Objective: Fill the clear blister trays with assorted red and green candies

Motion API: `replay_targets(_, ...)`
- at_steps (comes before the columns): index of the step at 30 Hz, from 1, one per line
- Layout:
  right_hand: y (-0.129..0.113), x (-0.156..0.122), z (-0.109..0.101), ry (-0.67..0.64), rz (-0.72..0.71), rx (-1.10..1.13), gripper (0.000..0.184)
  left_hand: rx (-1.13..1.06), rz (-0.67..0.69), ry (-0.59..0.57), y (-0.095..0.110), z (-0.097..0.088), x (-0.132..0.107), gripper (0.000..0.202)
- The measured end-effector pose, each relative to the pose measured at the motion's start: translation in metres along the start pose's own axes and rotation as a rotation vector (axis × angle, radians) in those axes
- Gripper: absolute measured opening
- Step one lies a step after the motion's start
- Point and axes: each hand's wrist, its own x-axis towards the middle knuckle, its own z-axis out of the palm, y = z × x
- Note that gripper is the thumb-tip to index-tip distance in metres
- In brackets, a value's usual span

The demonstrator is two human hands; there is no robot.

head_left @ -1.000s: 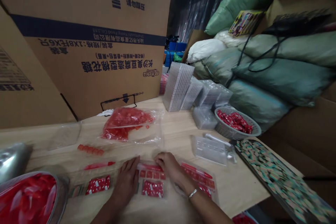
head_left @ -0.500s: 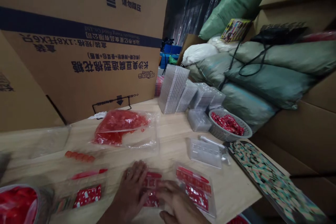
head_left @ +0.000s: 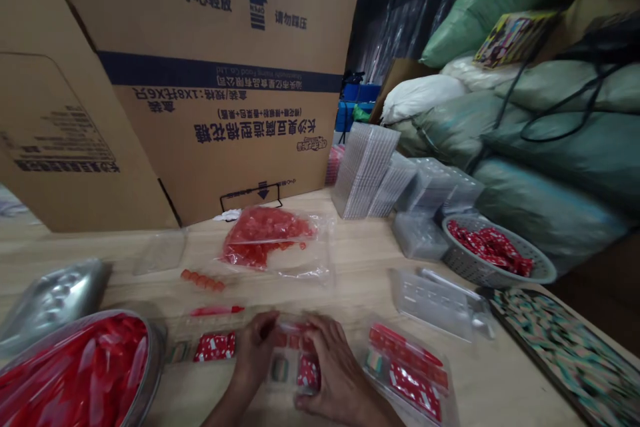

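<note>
Left hand: the left hand [head_left: 256, 352] is curled narrow, with its fingers clamped on the left edge of a small clear plastic blister tray [head_left: 293, 365] loaded with red pieces.
Right hand: the right hand [head_left: 334, 373] lies over the right side of the same blister tray, fingers bent down onto its top. It grips the tray.
Held item, position: the blister tray rests on the pale wooden tabletop [head_left: 350, 260] near its front edge, between the two hands, low and central in the view.
Left of hands: a partly filled clear tray with a red-and-white patterned packet [head_left: 214, 345] lies just beside the left hand. A slim red stick [head_left: 216, 311] lies just behind it.
Right of hands: a filled clear plastic pack of red items [head_left: 411, 373] lies just beside the right hand, askew to the table edge.
Mid table: a short row of orange-red beads [head_left: 203, 279] lies near a clear plastic bag of red pieces [head_left: 270, 241].
Far left: a round metal bowl [head_left: 156, 357] is heaped with red pieces, and a crumpled silver foil sheet [head_left: 50, 297] lies behind it.
Right side: an empty clear plastic tray [head_left: 433, 293] lies near a grey perforated basket [head_left: 470, 270] of red-and-white wrapped pieces. A green patterned board [head_left: 575, 353] sits at the table corner.
Background: stacks of clear plastic trays [head_left: 370, 170] stand beside a large brown cardboard carton with a blue band [head_left: 215, 33]. Green and grey sacks [head_left: 550, 147] are piled at the right.
</note>
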Motion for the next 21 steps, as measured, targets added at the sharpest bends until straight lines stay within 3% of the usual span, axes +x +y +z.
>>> replay_targets(3, -0.001, 0.001, -0.003, -0.061, -0.013, 0.001, 0.106, 0.001, -0.028, -0.013, 0.001, -0.002, 0.012, 0.021)
replay_targets(6, 0.002, 0.001, -0.005, -0.096, -0.047, 0.016, 0.106, 0.012, -0.039, -0.056, 0.007, -0.003, 0.016, 0.014)
replay_targets(11, 0.009, 0.0, -0.002, -0.113, -0.054, 0.055, 0.104, -0.039, -0.074, -0.051, 0.018, 0.0, 0.0, 0.022)
replay_targets(15, 0.013, -0.001, 0.004, -0.044, -0.055, 0.1, 0.102, -0.125, -0.16, -0.029, 0.019, 0.001, -0.017, 0.038)
replay_targets(21, 0.019, 0.003, 0.006, -0.03, -0.076, 0.112, 0.103, -0.175, -0.222, -0.038, 0.02, 0.001, -0.019, 0.036)
